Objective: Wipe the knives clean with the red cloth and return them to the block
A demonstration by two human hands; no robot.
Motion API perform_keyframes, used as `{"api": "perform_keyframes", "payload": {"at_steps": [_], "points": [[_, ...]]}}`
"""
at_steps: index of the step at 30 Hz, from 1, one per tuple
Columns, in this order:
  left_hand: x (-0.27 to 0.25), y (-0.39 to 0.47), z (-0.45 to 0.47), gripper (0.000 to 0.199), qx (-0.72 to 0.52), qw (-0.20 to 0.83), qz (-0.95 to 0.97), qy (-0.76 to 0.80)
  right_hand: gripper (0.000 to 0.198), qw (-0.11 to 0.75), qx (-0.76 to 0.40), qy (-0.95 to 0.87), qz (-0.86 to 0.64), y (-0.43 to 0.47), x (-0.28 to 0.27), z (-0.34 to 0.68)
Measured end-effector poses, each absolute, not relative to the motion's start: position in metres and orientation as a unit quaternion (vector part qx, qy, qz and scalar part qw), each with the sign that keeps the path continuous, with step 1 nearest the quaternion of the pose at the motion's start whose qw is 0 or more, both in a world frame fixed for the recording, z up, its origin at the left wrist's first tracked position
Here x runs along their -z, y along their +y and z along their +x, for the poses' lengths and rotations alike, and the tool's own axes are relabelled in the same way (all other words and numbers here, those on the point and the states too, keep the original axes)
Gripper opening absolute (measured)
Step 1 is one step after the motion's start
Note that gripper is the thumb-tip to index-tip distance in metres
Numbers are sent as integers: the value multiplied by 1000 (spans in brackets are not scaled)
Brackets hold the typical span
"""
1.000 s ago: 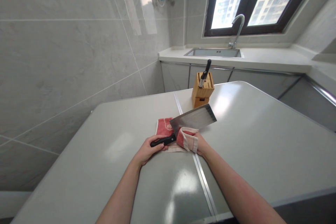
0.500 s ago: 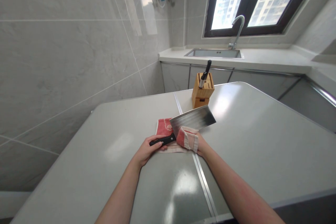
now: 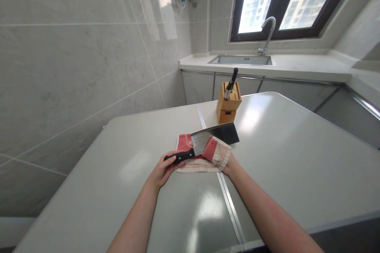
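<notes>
My left hand (image 3: 162,170) grips the black handle of a broad steel cleaver (image 3: 219,133), held above the grey table (image 3: 103,189) with the blade pointing right. My right hand (image 3: 229,162) is mostly hidden under a red and cream cloth (image 3: 211,151), which it presses against the near side of the blade close to the handle. Part of the cloth lies on the table under the knife.
A wooden knife block (image 3: 228,105) with one black-handled knife (image 3: 230,83) in it stands at the table's far edge, just behind the cleaver. Beyond are a counter with a sink (image 3: 241,60) and tap (image 3: 268,31) under a window. A tiled wall runs along the left.
The cleaver has turned so its blade stands more on edge and looks narrower. My right hand with the cloth has slid up onto the blade, and the cloth has spread wider.
</notes>
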State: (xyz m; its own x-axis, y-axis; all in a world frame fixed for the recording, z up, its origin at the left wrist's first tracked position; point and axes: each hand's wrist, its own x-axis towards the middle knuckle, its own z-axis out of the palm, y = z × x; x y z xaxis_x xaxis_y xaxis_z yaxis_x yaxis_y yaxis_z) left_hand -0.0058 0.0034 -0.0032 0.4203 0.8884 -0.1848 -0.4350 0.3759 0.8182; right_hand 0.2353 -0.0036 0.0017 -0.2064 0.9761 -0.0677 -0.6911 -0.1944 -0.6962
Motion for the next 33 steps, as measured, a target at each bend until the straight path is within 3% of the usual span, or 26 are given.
{"api": "perform_keyframes", "payload": {"at_steps": [9,15,25,33], "points": [[12,8,-7,26,-459,767,328,305,18,601,-734,-228,-221,-12,-20,236],[12,7,-5,24,-460,755,333,329,21,575,-748,-256,-212,-13,-26,236],[10,7,-3,27,-453,748,344,341,23,609,-725,-214,-240,-12,-11,238],[3,5,-3,47,-393,765,393,325,22,589,-718,-274,-251,-13,-18,236]]}}
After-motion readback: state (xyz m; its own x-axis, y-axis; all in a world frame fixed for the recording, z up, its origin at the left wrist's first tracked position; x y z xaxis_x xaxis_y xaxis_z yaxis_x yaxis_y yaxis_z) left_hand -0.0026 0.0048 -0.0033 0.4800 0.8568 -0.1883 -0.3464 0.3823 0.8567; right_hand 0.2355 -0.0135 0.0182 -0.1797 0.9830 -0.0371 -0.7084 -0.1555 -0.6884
